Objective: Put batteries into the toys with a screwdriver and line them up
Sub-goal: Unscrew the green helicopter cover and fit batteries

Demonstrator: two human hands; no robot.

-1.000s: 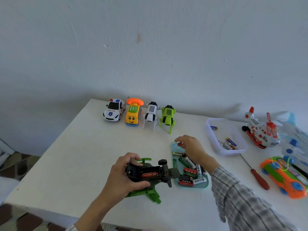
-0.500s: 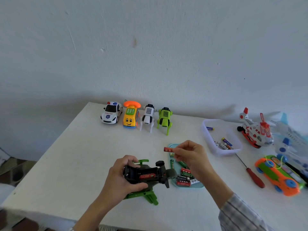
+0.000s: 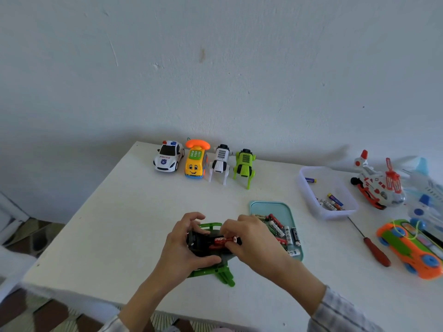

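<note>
Left hand [image 3: 184,245] grips the green toy [image 3: 211,271] by its dark underside, fingers curled over the far edge and thumb across the near side, battery bay facing up. One red battery already lies in the bay, between the left fingertips and the right ones.

Change: half a second ago the right hand [image 3: 249,240] held a red battery [image 3: 224,240] in the air above the tray; a second ago it was down in the tray picking. Now the right fingers pinch that battery by its right end and press it onto the bay, just above the seated cell. Judgement: second cell going in, not yet seated; cover and screw still to do.

Beyond the fingers, at the wall: police car [image 3: 168,156], phone toy [image 3: 196,159], white robot [image 3: 220,162], green robot [image 3: 245,166], lined up.

Just right of the right knuckles: teal tray [image 3: 275,207] of loose batteries. Farther right: clear tub [image 3: 311,197] with a few cells, screwdriver [image 3: 374,248] lying untouched, well apart from both hands, then the helicopter [image 3: 376,185] and orange car [image 3: 412,250], not yet done.
</note>
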